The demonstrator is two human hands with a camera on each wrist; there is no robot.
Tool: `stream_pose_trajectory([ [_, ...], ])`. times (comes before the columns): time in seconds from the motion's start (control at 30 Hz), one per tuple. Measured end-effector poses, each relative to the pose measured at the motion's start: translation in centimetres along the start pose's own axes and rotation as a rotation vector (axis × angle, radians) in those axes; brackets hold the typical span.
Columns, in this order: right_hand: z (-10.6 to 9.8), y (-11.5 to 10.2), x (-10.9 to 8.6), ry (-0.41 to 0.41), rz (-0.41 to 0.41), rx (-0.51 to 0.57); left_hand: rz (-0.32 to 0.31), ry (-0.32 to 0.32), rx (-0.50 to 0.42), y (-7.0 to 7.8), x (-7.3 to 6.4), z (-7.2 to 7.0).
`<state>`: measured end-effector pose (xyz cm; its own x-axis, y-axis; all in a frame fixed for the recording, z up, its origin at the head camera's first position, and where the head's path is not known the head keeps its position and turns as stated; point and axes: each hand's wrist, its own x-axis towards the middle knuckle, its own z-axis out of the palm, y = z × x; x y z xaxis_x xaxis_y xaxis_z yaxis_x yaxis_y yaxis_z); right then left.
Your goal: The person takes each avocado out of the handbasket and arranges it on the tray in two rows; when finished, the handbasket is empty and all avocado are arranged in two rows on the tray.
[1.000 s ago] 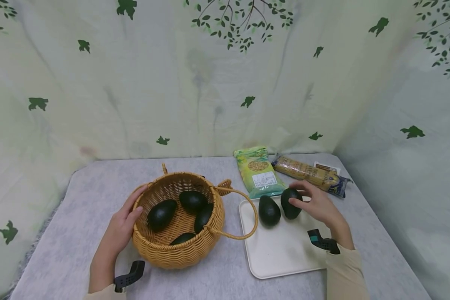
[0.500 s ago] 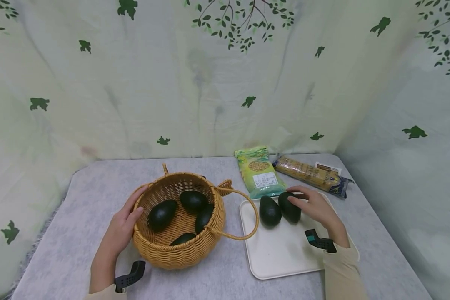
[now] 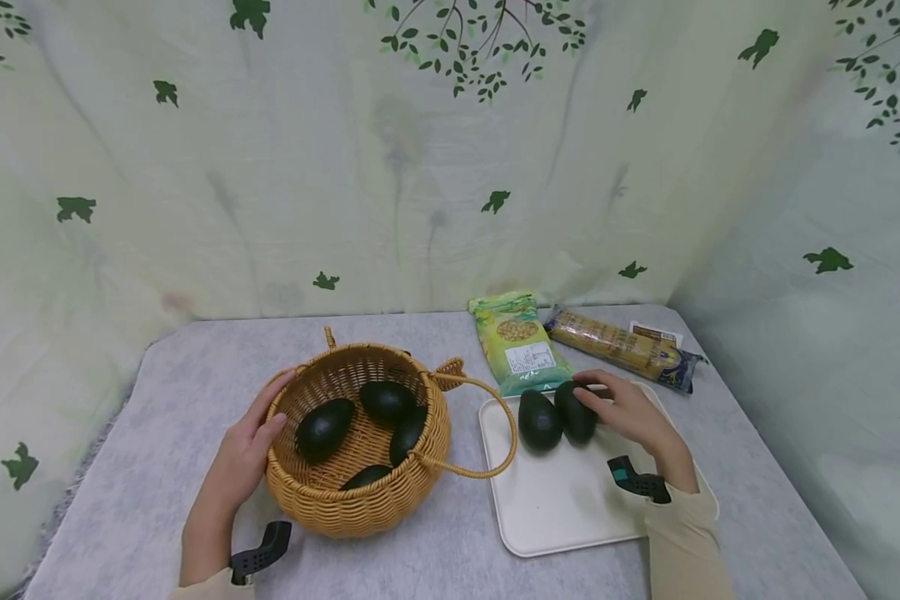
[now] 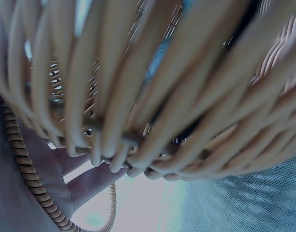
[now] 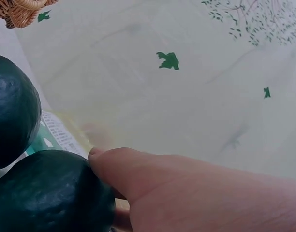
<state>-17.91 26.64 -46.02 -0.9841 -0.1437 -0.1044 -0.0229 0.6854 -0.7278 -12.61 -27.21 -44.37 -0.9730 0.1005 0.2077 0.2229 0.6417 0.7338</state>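
Note:
A round wicker basket [image 3: 352, 517] stands at the left of the table, holding several dark green avocados [image 3: 325, 430]. My left hand [image 3: 242, 454] rests along its left side, fingers stretched against the outer wall and thumb at the rim. In the left wrist view the weave [image 4: 124, 82] hides part of the fingers [image 4: 90, 186]. On a white tray [image 3: 555, 517] lie two more avocados, a left one [image 3: 539, 422] and a right one [image 3: 576, 415] close beside it. My right hand [image 3: 633, 414] holds the right avocado between thumb and fingers; the thumb [image 5: 114, 164] presses its side.
Behind the tray lie a green and yellow food bag [image 3: 521, 343] and a long clear package [image 3: 618, 343] with blue ends, beside a small card [image 3: 656, 335]. The basket's right handle [image 3: 510, 433] reaches over the tray's left edge. A leaf-printed cloth [image 3: 420, 167] hangs behind the table.
The right hand has shifted slightly left with the right avocado, bringing it up close to the left one and tilting it. The left hand and basket stay put.

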Motion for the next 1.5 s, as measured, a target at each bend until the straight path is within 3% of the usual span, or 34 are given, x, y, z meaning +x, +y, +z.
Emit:
stream_pose_trajectory([
  [0.3, -0.31, 0.12, -0.17, -0.006, -0.008, -0.037, 0.01, 0.002, 0.0, -0.05, 0.08, 0.02],
  [0.53, -0.36, 0.15, -0.36, -0.031, -0.008, 0.022, 0.011, -0.002, -0.003, -0.06, 0.12, 0.05],
  [1.5, -0.6, 0.28, -0.42, -0.01, -0.077, -0.082, 0.011, -0.002, -0.004, 0.05, 0.03, -0.05],
])
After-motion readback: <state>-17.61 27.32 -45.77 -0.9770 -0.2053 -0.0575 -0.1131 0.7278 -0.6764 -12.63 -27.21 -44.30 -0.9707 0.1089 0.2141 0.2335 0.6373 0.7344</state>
